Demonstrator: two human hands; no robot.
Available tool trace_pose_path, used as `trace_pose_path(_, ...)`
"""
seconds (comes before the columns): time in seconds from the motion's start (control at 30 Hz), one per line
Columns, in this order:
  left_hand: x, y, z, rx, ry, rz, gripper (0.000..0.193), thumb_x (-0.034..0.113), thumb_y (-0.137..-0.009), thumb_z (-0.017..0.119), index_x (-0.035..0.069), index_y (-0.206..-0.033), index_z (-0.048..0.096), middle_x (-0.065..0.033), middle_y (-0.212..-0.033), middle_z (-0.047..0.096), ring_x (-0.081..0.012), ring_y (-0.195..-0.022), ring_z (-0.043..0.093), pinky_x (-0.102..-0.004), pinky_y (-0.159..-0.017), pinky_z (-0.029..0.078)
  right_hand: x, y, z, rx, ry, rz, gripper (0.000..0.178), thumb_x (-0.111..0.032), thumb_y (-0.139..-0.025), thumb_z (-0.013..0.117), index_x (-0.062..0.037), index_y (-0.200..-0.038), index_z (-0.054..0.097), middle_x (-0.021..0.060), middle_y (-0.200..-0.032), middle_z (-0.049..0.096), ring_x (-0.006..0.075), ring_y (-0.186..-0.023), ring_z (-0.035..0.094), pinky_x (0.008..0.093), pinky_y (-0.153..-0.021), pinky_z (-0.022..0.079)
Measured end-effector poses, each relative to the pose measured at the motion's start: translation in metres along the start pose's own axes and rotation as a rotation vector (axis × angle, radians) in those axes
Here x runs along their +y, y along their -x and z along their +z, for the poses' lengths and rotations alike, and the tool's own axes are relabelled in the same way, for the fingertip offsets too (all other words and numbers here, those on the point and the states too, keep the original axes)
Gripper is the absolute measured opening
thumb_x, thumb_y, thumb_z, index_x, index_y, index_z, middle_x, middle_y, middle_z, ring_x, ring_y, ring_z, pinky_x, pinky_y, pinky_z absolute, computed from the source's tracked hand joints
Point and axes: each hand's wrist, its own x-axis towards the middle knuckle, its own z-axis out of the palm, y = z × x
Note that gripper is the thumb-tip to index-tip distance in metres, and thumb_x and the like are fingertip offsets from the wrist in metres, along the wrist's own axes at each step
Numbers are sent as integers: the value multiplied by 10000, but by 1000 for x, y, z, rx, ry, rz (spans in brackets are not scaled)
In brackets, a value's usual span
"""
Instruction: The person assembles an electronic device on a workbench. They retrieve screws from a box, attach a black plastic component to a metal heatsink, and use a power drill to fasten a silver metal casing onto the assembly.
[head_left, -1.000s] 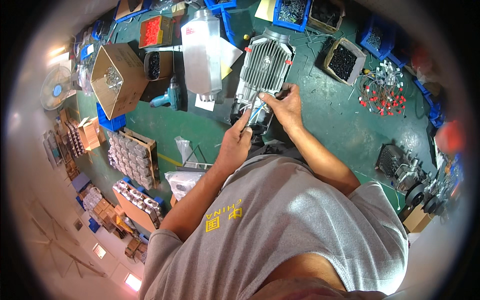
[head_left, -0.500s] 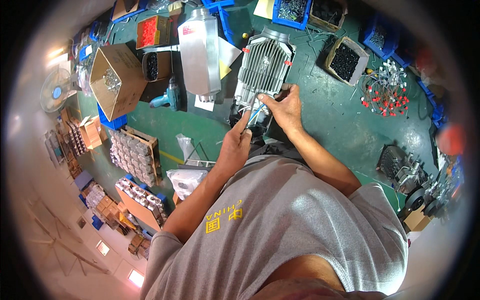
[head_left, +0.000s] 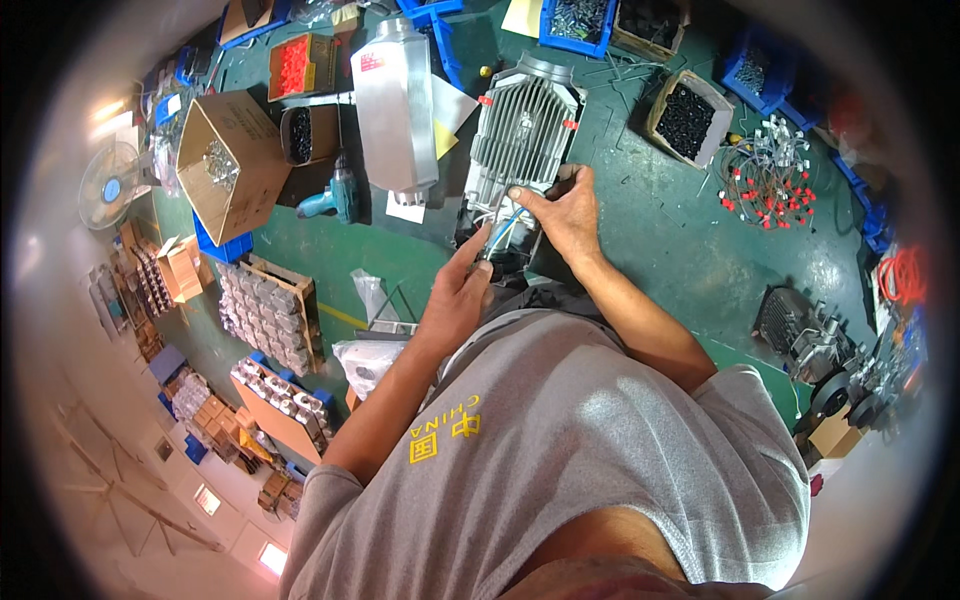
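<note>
— Where are you in this?

— Wiring, I'd say. The finned housing [head_left: 525,135] lies on the green worktop [head_left: 680,230] straight ahead of me, and pale wires [head_left: 503,228] come out of its near end. My left hand [head_left: 458,295] has its grip pinched on those wires just below the housing. My right hand [head_left: 568,208] rests on the housing's near right corner, fingers curled over the edge; I can't tell whether that grip pinches anything.

— And what does the next move call for?

— My guess: a steady right hand bracing the casting while the left feeds the wires without kinking them.

— What's in the boxes, left to right?

— By the worktop's left edge, an open carton [head_left: 228,160] of small silvery parts. Behind it, a tray [head_left: 297,65] of red pieces. Along the far edge, a blue bin [head_left: 578,22] of dark bits; right of it, a box [head_left: 685,118] of black parts.
</note>
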Motion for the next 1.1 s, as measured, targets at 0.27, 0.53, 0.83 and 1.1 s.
trace_pose_path(0.27,5,11,-5,-62,28,-4,508,77,-1066,465,61,-1567,381,66,-742,415,-44,-625,376,-228,-554,343,34,-3,-5,-112,-347,-78,552,-170,-855,805,72,-1239,491,26,-828,578,97,-750,549,269,-679,486)
trace_pose_path(0.53,-2,-8,14,-59,112,0,486,66,-1065,456,59,-1548,404,57,-736,413,-46,-597,368,-233,-529,332,39,5,-1,-137,-310,-148,633,-150,-861,799,80,-1329,439,43,-896,582,89,-774,561,263,-680,497)
trace_pose_path(0.83,-13,-13,28,-8,187,-41,491,111,-1076,456,71,-1558,371,41,-698,420,-56,-530,376,-239,-443,315,42,9,1,-109,-246,-204,692,-181,-840,818,79,-1351,430,59,-933,563,103,-754,566,273,-649,500)
trace_pose_path(1.1,-12,-15,31,-32,215,-57,523,138,-1079,458,122,-1586,330,31,-689,425,-55,-495,363,-233,-415,315,37,12,3,-100,-241,-197,698,-170,-852,812,74,-1365,407,63,-936,567,108,-764,579,280,-639,518)
